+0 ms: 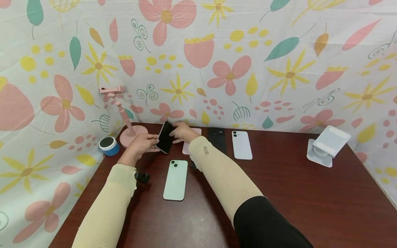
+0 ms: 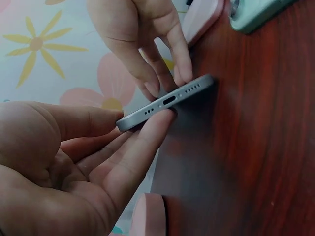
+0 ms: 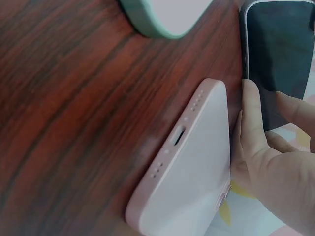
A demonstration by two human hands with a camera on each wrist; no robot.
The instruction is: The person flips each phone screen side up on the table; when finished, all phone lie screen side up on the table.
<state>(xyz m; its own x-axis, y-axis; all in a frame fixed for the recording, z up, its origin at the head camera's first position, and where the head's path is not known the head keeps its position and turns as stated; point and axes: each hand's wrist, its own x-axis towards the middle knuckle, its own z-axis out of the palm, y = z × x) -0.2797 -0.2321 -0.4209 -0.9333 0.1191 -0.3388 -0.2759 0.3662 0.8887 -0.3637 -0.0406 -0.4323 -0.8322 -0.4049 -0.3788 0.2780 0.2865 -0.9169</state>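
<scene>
A smartphone [image 1: 165, 138] with a dark screen and pale frame is tilted between both hands near the back left of the table. My left hand [image 1: 142, 145] holds its left side, thumb at the edge and fingers beneath. From the other side, my right hand [image 1: 183, 132] pinches the long edge, its thumb over the screen in the right wrist view. The charging port shows on the phone's end [image 2: 169, 100] in the left wrist view. Partly covered by the right hand and sleeve, a pink phone [image 3: 189, 167] lies face down beside it. Closer to me lies a mint-green phone [image 1: 175, 181].
A black phone [image 1: 216, 137] and a white phone [image 1: 242, 146] lie further right along the back. A pink phone stand [image 1: 133, 132] and a blue jar [image 1: 110, 148] stand at the left edge. At the far right is a white folding stand [image 1: 328, 143]. Floral cloth [image 1: 229, 41] walls the table.
</scene>
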